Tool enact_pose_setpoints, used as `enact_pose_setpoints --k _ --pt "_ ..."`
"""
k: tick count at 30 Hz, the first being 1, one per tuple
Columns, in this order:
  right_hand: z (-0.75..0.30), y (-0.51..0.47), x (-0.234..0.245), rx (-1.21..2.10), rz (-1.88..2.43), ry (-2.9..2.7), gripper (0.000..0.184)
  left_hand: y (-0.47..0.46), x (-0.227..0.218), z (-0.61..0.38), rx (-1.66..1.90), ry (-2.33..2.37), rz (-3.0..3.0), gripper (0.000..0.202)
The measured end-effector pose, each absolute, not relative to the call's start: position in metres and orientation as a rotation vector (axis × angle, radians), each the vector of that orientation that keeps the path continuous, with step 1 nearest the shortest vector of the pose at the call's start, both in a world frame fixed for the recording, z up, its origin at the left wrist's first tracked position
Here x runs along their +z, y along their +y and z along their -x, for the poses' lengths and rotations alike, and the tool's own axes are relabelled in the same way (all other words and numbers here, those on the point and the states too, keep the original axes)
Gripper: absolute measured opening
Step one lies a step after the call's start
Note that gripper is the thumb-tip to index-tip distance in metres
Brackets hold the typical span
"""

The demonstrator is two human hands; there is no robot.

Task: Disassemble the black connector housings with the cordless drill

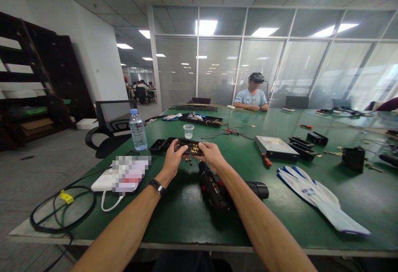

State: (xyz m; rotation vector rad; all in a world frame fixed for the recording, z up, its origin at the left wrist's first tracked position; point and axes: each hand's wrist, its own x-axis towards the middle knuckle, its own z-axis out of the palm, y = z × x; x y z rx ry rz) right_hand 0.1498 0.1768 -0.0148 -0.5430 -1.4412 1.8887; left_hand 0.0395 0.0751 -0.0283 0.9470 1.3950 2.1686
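Black plastic case point(188, 144), oblong and shallow, showing brass-coloured pieces point(195, 150) inside, left hand point(172, 161) and right hand point(213, 155) gripping its opposite ends above the glossy green table point(177, 222), thumbs point(181, 150) pressing on top, forearms point(122, 230) stretching forward, clear cup point(188, 131) standing beyond, capped bottle point(138, 132) standing left
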Motion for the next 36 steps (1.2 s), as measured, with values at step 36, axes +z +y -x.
enact_pose_setpoints --k 36 --pt "-0.15 0.165 -0.003 2.115 0.58 -1.224 0.024 0.079 -0.035 -0.025 2.226 1.675 -1.166 0.034"
